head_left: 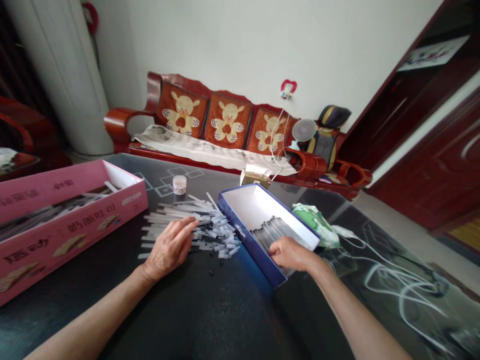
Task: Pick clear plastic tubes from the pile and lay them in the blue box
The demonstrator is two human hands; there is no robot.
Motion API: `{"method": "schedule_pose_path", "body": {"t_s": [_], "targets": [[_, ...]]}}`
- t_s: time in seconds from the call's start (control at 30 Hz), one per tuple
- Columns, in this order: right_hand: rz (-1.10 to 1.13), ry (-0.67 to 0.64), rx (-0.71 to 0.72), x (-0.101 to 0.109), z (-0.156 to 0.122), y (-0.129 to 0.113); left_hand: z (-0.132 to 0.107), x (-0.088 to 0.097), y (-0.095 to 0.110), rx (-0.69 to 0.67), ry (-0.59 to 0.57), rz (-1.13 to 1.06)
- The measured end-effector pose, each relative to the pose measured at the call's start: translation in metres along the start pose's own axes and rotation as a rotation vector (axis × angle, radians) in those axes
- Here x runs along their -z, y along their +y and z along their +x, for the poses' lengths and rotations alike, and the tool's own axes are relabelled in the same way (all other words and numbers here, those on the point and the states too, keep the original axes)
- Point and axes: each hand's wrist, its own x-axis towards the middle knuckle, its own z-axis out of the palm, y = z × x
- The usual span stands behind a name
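Observation:
My left hand [170, 247] lies flat, fingers stretched out, on a loose pile of clear plastic tubes with dark tips [198, 225] spread over the dark table. My right hand [290, 253] reaches into a blue-sided box with a white inside [243, 200]; its fingers curl down among the tubes packed in the box [272, 230]. What the right fingers hold, if anything, is hidden. Small dark bits [212, 272] lie on the table between the two hands.
A long pink carton [71, 220] holding more tubes stands at the left. A small white jar [179, 184] and a small cardboard box [255, 177] sit behind the pile. A green-and-white bag [315, 222] lies right of the blue box. A red wooden sofa [232, 125] stands beyond.

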Motion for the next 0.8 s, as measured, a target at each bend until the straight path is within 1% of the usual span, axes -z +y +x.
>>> {"method": "schedule_pose_path", "body": {"t_s": [0.07,0.13,0.27,0.37,0.47,0.53,0.57,0.63,0.7,0.73,0.8], "targets": [[-0.042,-0.019,0.019,-0.007,0.004,-0.003,0.0,0.0,-0.001,0.007,-0.002,0.003],[-0.109,-0.009,0.012,-0.011,0.007,-0.004,0.0,0.0,-0.001,0.01,0.0,0.004],[-0.26,0.04,-0.051,-0.016,0.013,-0.003,-0.001,0.0,-0.001,0.005,0.003,0.005],[-0.311,0.061,-0.098,-0.018,0.016,-0.001,-0.001,0.0,-0.002,0.025,0.016,0.001],[-0.315,0.079,-0.098,-0.014,0.013,0.004,-0.001,-0.001,-0.003,0.11,0.083,0.013],[-0.275,0.168,-0.078,-0.008,0.008,0.004,0.0,-0.001,-0.005,0.214,0.147,0.029],[-0.239,0.246,-0.062,-0.005,0.005,0.001,0.0,-0.001,-0.007,0.272,0.179,0.03],[-0.141,0.44,0.002,-0.004,0.001,-0.015,0.002,-0.001,-0.01,0.39,0.23,0.012],[0.008,0.606,0.136,-0.014,0.002,-0.044,0.003,-0.001,-0.014,0.476,0.264,-0.02],[0.071,0.637,0.222,-0.022,0.005,-0.062,0.003,-0.001,-0.017,0.513,0.283,-0.036],[0.1,0.655,0.373,-0.045,0.017,-0.099,0.002,-0.002,-0.021,0.569,0.326,-0.06]]}}
